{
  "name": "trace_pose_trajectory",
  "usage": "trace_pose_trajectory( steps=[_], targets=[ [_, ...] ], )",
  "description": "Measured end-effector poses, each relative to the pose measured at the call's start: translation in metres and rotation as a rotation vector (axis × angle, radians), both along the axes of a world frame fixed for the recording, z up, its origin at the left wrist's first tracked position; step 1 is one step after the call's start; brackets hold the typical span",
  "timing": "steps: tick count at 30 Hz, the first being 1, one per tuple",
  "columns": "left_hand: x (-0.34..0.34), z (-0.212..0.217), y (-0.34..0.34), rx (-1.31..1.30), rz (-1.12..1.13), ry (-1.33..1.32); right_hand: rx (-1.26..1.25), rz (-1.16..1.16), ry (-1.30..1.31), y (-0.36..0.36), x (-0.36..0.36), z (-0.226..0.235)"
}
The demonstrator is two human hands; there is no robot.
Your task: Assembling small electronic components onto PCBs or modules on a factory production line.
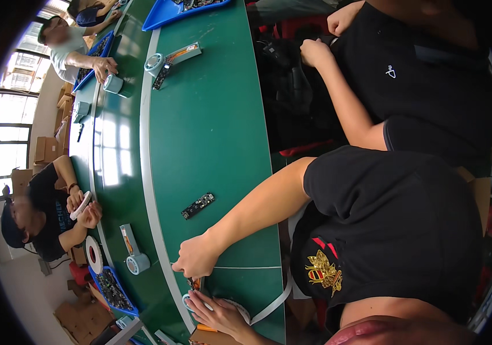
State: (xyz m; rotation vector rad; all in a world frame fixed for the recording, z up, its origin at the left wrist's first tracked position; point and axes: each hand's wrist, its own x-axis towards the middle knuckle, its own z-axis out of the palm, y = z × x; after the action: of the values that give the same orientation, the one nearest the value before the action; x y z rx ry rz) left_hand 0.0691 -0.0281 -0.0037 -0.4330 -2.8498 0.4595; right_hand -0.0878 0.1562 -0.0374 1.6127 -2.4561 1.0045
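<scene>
My right hand (198,255) is closed in a pinch near the table's grey strip. Whatever its fingertips hold is too small to make out. Just below it, my left hand (223,315) lies with fingers stretched out, over a light blue holder (186,302) that it mostly covers. A small orange and dark piece (196,284) shows between the two hands. From beside the left hand a white strip (272,306) curves off toward the table's near edge. A narrow black circuit board (198,206) rests on the green table above my right forearm.
A cardboard box (211,337) stands by my left forearm. Light blue holders (137,263) and blue trays of boards (112,290) are spread over the green tabletop (211,126). Co-workers sit opposite; one handles a white ring (81,205). Another person sits beside me.
</scene>
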Motion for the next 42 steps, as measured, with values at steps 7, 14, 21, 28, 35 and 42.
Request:
trace_pose_trajectory(
  steps=[7, 14, 21, 28, 35, 42],
  targets=[
    [-0.005, 0.016, 0.023, 0.107, 0.128, -0.073, -0.031, -0.021, 0.091, -0.002, 0.003, -0.003],
    [-0.021, 0.026, 0.034, 0.125, 0.121, -0.113, -0.013, -0.029, 0.049, 0.005, 0.006, 0.002],
    [-0.028, 0.014, -0.027, 0.287, 0.010, -0.174, -0.303, 0.025, 0.282, -0.027, 0.003, -0.012],
    [-0.044, 0.036, 0.003, 0.304, 0.086, -0.238, -0.017, -0.007, -0.080, -0.001, 0.008, 0.003],
    [-0.023, 0.041, -0.001, 0.596, 0.143, -0.183, 0.006, 0.044, -0.051, 0.003, 0.004, 0.003],
    [-0.023, 0.026, -0.005, 0.325, -0.127, -0.035, 0.013, 0.026, -0.059, 0.010, -0.003, 0.011]
  ],
)
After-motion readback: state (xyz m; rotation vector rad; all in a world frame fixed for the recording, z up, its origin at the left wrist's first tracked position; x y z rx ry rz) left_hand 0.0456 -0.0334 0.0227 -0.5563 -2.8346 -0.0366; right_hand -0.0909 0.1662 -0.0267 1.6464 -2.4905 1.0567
